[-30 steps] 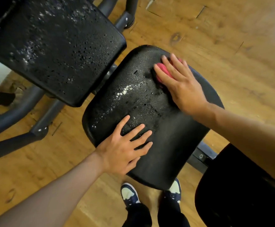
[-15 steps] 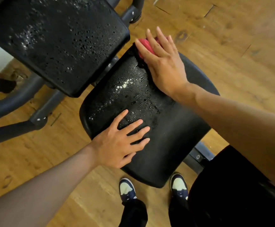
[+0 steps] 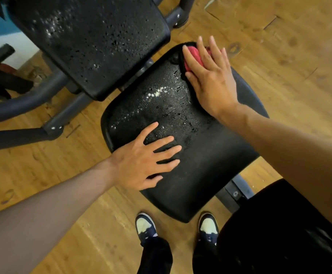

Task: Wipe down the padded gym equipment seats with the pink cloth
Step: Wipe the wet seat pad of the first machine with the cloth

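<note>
A black padded seat (image 3: pixel 210 161) fills the middle of the head view, wet with droplets and white foam specks on its far half. My right hand (image 3: pixel 210 80) lies flat with straight fingers on the pink cloth (image 3: pixel 193 57), pressing it against the seat's far end; most of the cloth is hidden under the fingers. My left hand (image 3: pixel 143 161) rests flat on the seat's near left part, fingers spread. A second black pad (image 3: pixel 94 38), also covered in droplets and foam, sits tilted at the upper left.
Dark grey metal frame tubes (image 3: pixel 25 103) run under the upper pad at the left. A black object (image 3: pixel 279 230) fills the lower right. My two shoes (image 3: pixel 145 226) stand on the wooden floor (image 3: pixel 279 56) just below the seat.
My right hand slid the pink cloth from the seat's right side up to its far end, then held there. My left hand stayed planted on the seat.
</note>
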Demonstrator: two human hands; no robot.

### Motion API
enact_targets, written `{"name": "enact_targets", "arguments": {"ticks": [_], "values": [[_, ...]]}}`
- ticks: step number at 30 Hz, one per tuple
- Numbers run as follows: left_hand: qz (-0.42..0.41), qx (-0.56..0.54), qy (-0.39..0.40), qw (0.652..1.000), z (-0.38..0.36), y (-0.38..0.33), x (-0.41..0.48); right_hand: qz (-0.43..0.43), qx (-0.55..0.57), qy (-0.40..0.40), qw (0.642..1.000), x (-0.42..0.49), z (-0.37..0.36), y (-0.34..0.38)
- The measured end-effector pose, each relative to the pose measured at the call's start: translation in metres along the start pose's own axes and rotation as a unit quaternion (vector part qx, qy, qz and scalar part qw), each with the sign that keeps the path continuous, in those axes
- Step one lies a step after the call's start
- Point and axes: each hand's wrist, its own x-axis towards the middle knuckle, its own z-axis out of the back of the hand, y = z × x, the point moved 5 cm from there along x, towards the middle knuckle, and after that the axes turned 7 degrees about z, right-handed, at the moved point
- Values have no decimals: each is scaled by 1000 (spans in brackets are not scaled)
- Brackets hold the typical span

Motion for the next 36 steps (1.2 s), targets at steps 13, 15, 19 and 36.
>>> {"name": "enact_targets", "arguments": {"ticks": [13, 15, 19, 36], "values": [[423, -73, -104, 897, -6, -52, 0, 74, -41, 73, 994, -121, 2, -40], [432, -49, -108, 894, -13, -55, 2, 108, -34, 49, 992, -76, 1, -32], [450, -37, -109, 886, -17, -57, 2, 140, -20, -1, 990, 23, 2, 1], [451, -37, -113, 885, -18, -58, 2, 139, -27, -12, 990, 17, -5, 25]]}}
